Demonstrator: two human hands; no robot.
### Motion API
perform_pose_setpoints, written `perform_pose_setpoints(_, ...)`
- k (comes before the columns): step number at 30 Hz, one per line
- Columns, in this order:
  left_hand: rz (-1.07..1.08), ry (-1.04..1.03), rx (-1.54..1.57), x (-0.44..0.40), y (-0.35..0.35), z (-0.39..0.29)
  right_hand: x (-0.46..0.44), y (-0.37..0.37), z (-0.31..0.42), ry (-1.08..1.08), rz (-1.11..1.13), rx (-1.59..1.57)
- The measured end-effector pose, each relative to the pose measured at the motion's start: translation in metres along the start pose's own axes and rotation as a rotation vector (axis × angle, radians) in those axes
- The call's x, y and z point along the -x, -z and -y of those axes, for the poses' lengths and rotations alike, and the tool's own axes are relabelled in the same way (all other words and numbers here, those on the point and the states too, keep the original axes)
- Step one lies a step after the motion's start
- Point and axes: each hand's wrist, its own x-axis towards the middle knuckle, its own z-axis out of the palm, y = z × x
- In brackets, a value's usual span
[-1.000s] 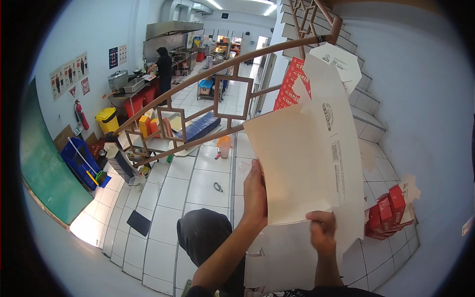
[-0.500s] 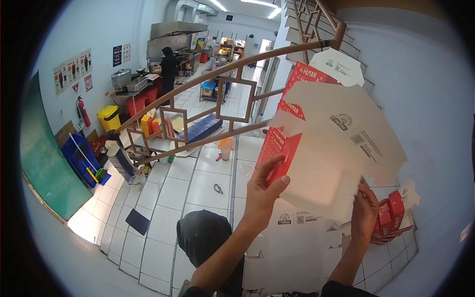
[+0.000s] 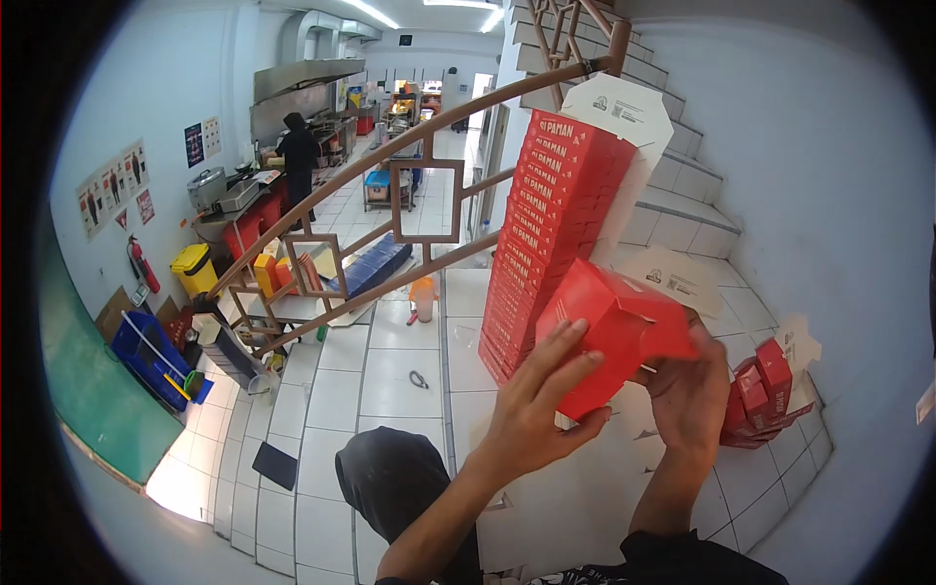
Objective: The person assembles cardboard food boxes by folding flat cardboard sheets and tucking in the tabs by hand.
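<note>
A partly folded red cardboard food box (image 3: 614, 336) is held up in front of me, its red outside showing and its pale inner lid (image 3: 673, 278) extending behind. My left hand (image 3: 541, 390) grips its left side, fingers along the wall and thumb near the lower edge. At the right end, my right hand (image 3: 687, 380) curls around a red flap; its fingertips are partly hidden and blurred. Just behind the box rises a tall stack of nested red boxes (image 3: 531, 234), with a white lid (image 3: 621, 105) open at the top. Pale flat cardboard (image 3: 585, 487) lies below my hands.
More red boxes (image 3: 760, 395) sit on the tiles to the right. A brown stair railing (image 3: 429, 127) crosses ahead, and steps (image 3: 673, 210) climb behind the stack. Someone in a dark hood (image 3: 390, 478) is close below on the left; another person (image 3: 297, 161) stands in the kitchen.
The cardboard was opened out with its pale inside towards me; now it is bent into a red box shape. Both hands have shifted their hold, and my view has turned slightly right.
</note>
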Motion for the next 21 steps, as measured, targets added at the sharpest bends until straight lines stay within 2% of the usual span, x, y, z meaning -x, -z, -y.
perform_pose_setpoints(4,-0.097,0.129,0.312,-0.001,0.006,-0.004,0.003,0.0,-0.01,0.02,-0.074,0.275)
perform_pose_setpoints(7,-0.117,0.405,0.521,-0.004,0.014,-0.008,0.011,0.002,-0.022,0.034,-0.084,0.392)
perform_pose_setpoints(10,-0.114,0.317,0.201,-0.007,0.016,-0.006,0.019,-0.008,-0.022,-0.017,-0.042,0.614)
perform_pose_setpoints(11,-0.133,0.337,0.181,-0.006,0.016,-0.005,0.021,-0.018,-0.02,-0.036,-0.083,0.538)
perform_pose_setpoints(13,-0.172,0.377,0.146,-0.004,0.017,-0.004,0.023,-0.014,-0.026,0.057,-0.031,0.697)
perform_pose_setpoints(14,-0.168,0.376,0.138,-0.003,0.017,-0.003,0.024,-0.011,-0.03,0.104,-0.005,0.775)
perform_pose_setpoints(17,-0.161,0.413,0.171,-0.002,0.018,-0.001,0.025,-0.001,-0.043,0.243,0.049,0.709)
perform_pose_setpoints(19,-0.155,0.492,0.27,-0.002,0.016,-0.001,0.018,-0.011,-0.031,0.17,0.1,0.75)
perform_pose_setpoints(20,-0.142,0.463,0.273,-0.001,0.012,-0.001,0.016,-0.014,-0.026,0.134,0.124,0.77)
perform_pose_setpoints(21,-0.129,0.434,0.276,-0.001,0.008,0.0,0.012,-0.011,-0.038,0.287,0.135,0.708)
